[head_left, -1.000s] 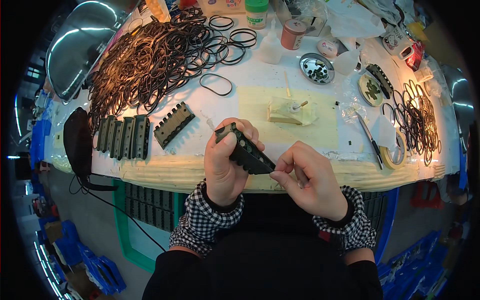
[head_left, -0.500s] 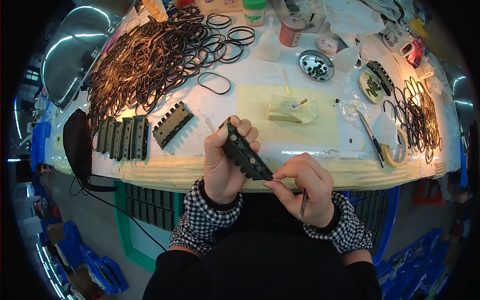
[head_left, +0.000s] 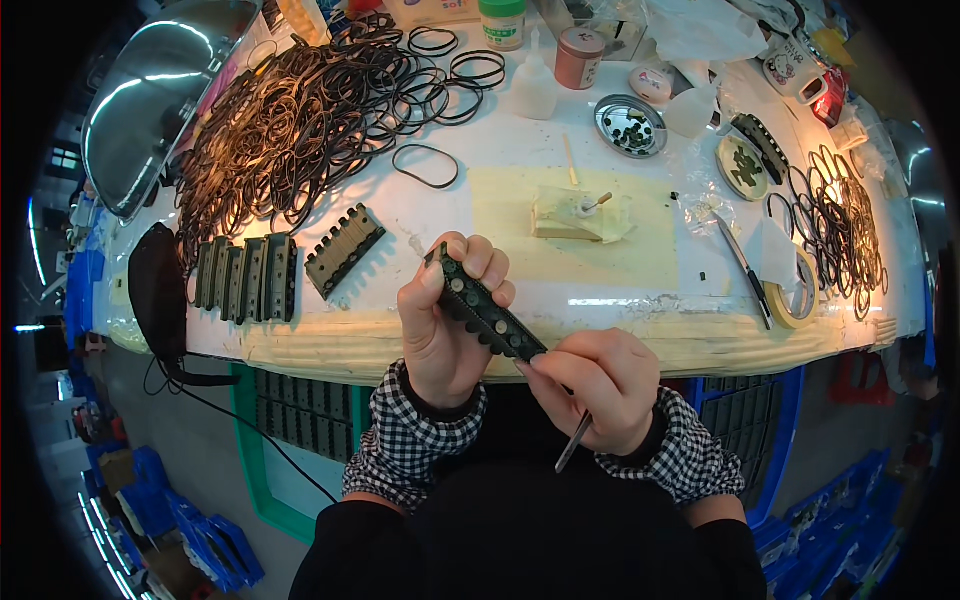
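My left hand (head_left: 435, 335) is closed round a dark green toothed model part (head_left: 484, 310), long and narrow with round discs along its face. It is held tilted above the table's front edge, its lower end toward my right hand (head_left: 605, 385). Thumb and fingertips of that hand pinch together against this lower end; anything tiny between them is hidden. A slim metal tool (head_left: 574, 443) is tucked in the same hand, its end sticking out below the palm. Similar green parts (head_left: 246, 278) stand in a row at the left, and a single one (head_left: 345, 250) lies beside them.
A large heap of black rubber bands (head_left: 290, 130) covers the back left, a smaller heap (head_left: 840, 235) the right. A small block (head_left: 570, 222) sits mid-table. Dishes of small green pieces (head_left: 631, 128), a pen-like knife (head_left: 742, 268) and a tape roll (head_left: 797, 300) lie rightward.
My right hand has turned and shifted slightly left, its fingertips now touching the part's end. The slim tool's lower end swung left. My left hand and the part moved slightly left.
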